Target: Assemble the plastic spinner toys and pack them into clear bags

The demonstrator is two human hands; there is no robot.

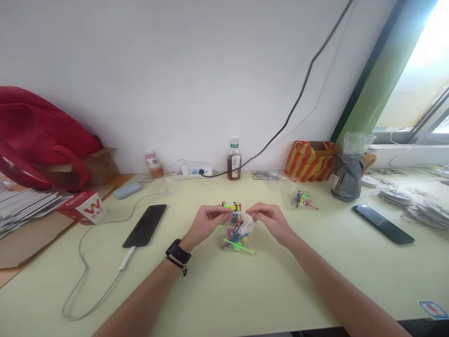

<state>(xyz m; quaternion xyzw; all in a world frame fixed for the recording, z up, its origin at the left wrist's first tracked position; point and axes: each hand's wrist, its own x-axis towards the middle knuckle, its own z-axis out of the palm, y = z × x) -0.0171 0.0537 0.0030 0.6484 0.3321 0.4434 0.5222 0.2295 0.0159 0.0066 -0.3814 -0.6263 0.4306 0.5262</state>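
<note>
Both hands pinch the top edge of a small clear plastic bag (242, 229) above the middle of the table. Colourful plastic arrow-shaped pieces lie inside it, among them a bright green arrow (238, 246) near the bottom. My left hand (209, 223), with a black watch on its wrist, is closed on the bag's left corner. On the right corner my right hand (268, 220) is closed, thumb against fingers. Just behind the bag, more coloured arrow pieces (233, 206) show, partly hidden by it. Another clear bag of coloured pieces (303, 200) lies farther right.
A charging black phone (145, 226) and its cable lie left, a second phone (382, 224) right. A bottle of dark drink (234, 161) stands by the wall near a power strip (194, 172). A striped bag (308, 161) and stacked discs (428, 213) are at right.
</note>
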